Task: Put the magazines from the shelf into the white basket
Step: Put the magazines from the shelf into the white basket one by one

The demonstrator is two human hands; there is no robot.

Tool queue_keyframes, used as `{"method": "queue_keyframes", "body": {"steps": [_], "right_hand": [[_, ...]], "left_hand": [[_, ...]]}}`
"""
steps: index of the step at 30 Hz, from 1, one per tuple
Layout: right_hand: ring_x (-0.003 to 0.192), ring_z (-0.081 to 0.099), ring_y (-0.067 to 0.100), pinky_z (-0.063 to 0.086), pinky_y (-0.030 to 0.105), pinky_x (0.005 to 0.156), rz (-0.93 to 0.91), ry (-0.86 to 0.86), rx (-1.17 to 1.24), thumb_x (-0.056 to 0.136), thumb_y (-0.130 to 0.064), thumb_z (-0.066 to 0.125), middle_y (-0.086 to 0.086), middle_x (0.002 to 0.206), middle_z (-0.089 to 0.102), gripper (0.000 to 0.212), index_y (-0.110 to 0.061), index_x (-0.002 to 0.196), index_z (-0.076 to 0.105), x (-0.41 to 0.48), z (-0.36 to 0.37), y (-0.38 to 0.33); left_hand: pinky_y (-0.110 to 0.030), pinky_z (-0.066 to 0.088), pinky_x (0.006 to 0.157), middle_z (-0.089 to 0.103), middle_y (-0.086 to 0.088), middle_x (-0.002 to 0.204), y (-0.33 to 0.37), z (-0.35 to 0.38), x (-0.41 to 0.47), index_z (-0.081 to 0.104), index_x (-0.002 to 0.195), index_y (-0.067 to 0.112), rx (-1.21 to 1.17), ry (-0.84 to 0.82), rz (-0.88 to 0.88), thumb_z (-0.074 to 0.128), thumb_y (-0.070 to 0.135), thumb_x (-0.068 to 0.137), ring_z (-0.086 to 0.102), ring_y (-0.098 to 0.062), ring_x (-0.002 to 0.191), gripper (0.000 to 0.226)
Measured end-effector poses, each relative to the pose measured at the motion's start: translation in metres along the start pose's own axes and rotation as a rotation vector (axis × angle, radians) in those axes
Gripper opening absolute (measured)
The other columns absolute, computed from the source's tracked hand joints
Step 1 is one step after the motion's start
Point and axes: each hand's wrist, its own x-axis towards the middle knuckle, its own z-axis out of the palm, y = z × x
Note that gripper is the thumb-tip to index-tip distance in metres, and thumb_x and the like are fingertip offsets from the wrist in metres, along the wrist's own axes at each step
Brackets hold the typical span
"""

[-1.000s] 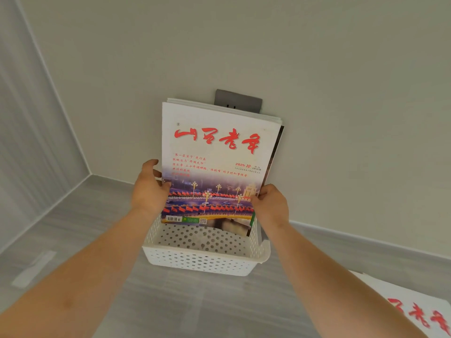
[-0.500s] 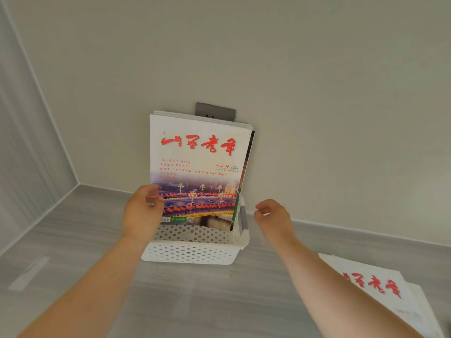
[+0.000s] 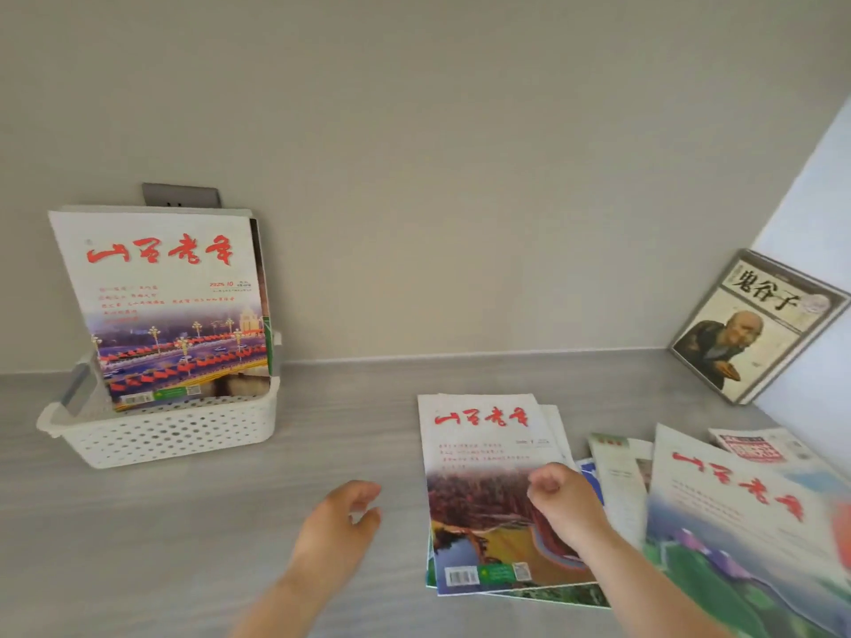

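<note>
The step in hand looks like picking up the next magazine. The white basket [image 3: 184, 435] stands at the left of the shelf [image 3: 221, 527], against the back wall. It already holds upright magazines [image 3: 161, 287] that lean back on the wall.

The best candidate is the top magazine [image 3: 479, 453] of the near pile, which lies flat under the right hand [image 3: 562, 506]. Flat, glossy covers give little to grab. A good way would be to slide the top copy a little off the pile, or thumb up its near edge, and then pinch through the whole issue rather than the cover alone. The left hand [image 3: 340, 522] could steady the copies beneath so they do not drag along. At the basket, the magazine should go in spine down, in front of those already standing there (they lean, so a careless drop could tip them forward).

The right forearm reaches in from the lower right, and its hand is over the cover's lower right part. Its fingers [image 3: 545, 483] are curled toward the palm, with nothing visibly between them; I cannot tell whether they touch the paper. The left hand hangs over bare shelf just left of the pile, its fingers [image 3: 364, 492] loosely curled and holding nothing.

More loose magazines [image 3: 746, 508] fan out further right.
</note>
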Motion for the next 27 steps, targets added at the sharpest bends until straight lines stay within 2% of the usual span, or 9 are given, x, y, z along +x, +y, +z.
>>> {"method": "queue_keyframes", "body": {"steps": [3, 6, 9, 13, 16, 18, 20, 23, 27], "right_hand": [[0.115, 0.054, 0.024, 0.041, 0.026, 0.092, 0.044, -0.038, -0.053, 0.086, -0.008, 0.051, 0.011, 0.125, 0.059, 0.029, -0.006, 0.114, 0.056, 0.001, -0.020, 0.047], [0.121, 0.049, 0.024, 0.041, 0.026, 0.094, 0.043, -0.109, -0.081, 0.088, -0.012, 0.047, 0.009, 0.133, 0.052, 0.035, -0.008, 0.123, 0.048, 0.004, -0.026, 0.072], [0.123, 0.047, 0.025, 0.040, 0.029, 0.098, 0.012, -0.134, -0.017, 0.088, -0.011, 0.047, 0.010, 0.135, 0.049, 0.039, -0.008, 0.127, 0.045, 0.009, -0.025, 0.081], [0.124, 0.047, 0.022, 0.039, 0.024, 0.098, -0.052, -0.132, -0.029, 0.088, -0.011, 0.047, 0.008, 0.136, 0.049, 0.041, -0.008, 0.129, 0.044, 0.014, -0.022, 0.086], [0.121, 0.049, 0.022, 0.040, 0.025, 0.097, -0.066, -0.142, -0.024, 0.088, -0.011, 0.048, 0.008, 0.134, 0.051, 0.040, -0.008, 0.127, 0.046, 0.019, -0.025, 0.088], [0.122, 0.049, 0.022, 0.040, 0.025, 0.097, -0.059, -0.158, -0.007, 0.088, -0.011, 0.047, 0.008, 0.133, 0.051, 0.039, -0.008, 0.127, 0.046, 0.022, -0.027, 0.090], [0.122, 0.048, 0.022, 0.040, 0.027, 0.098, -0.060, -0.169, 0.007, 0.088, -0.012, 0.047, 0.008, 0.133, 0.051, 0.039, -0.008, 0.126, 0.046, 0.025, -0.028, 0.092], [0.123, 0.048, 0.021, 0.039, 0.028, 0.100, -0.059, -0.198, 0.026, 0.088, -0.012, 0.047, 0.008, 0.133, 0.051, 0.039, -0.008, 0.127, 0.045, 0.028, -0.028, 0.094], [0.122, 0.049, 0.022, 0.039, 0.026, 0.096, -0.061, -0.248, 0.058, 0.087, -0.014, 0.049, 0.009, 0.136, 0.048, 0.043, -0.008, 0.129, 0.041, 0.032, -0.032, 0.094]], "left_hand": [[-0.029, 0.041, 0.095, 0.054, -0.013, 0.128, 0.005, 0.055, -0.003, 0.048, 0.126, 0.010, -0.017, -0.055, -0.112, 0.055, 0.009, 0.084, 0.049, -0.023, 0.121, 0.042], [-0.032, 0.040, 0.097, 0.046, -0.018, 0.137, 0.010, 0.090, -0.002, 0.038, 0.133, 0.007, -0.006, -0.004, -0.192, 0.054, 0.009, 0.084, 0.046, -0.029, 0.124, 0.052], [-0.031, 0.041, 0.090, 0.051, -0.016, 0.134, 0.015, 0.111, 0.002, 0.036, 0.133, 0.006, 0.007, 0.079, -0.215, 0.053, 0.009, 0.085, 0.050, -0.030, 0.120, 0.052], [-0.030, 0.040, 0.083, 0.055, -0.017, 0.130, 0.022, 0.124, 0.004, 0.038, 0.131, 0.004, -0.071, 0.180, -0.258, 0.052, 0.009, 0.086, 0.054, -0.031, 0.113, 0.048], [-0.029, 0.040, 0.075, 0.058, -0.017, 0.123, 0.027, 0.128, 0.002, 0.041, 0.128, 0.005, -0.060, 0.262, -0.251, 0.055, 0.012, 0.085, 0.057, -0.028, 0.098, 0.046], [-0.028, 0.039, 0.071, 0.060, -0.017, 0.111, 0.033, 0.129, 0.003, 0.042, 0.127, 0.004, -0.080, 0.293, -0.262, 0.058, 0.015, 0.084, 0.054, -0.025, 0.087, 0.047], [-0.029, 0.040, 0.073, 0.061, -0.019, 0.107, 0.039, 0.127, 0.008, 0.046, 0.123, 0.002, -0.127, 0.251, -0.307, 0.057, 0.015, 0.085, 0.054, -0.027, 0.086, 0.042], [-0.028, 0.038, 0.076, 0.060, -0.017, 0.102, 0.046, 0.127, 0.015, 0.050, 0.117, -0.001, -0.063, 0.076, -0.338, 0.050, 0.007, 0.087, 0.050, -0.026, 0.088, 0.032], [-0.026, 0.037, 0.078, 0.060, -0.016, 0.112, 0.048, 0.124, 0.018, 0.047, 0.123, 0.005, -0.055, 0.054, -0.234, 0.042, -0.003, 0.087, 0.050, -0.024, 0.093, 0.038]]}}
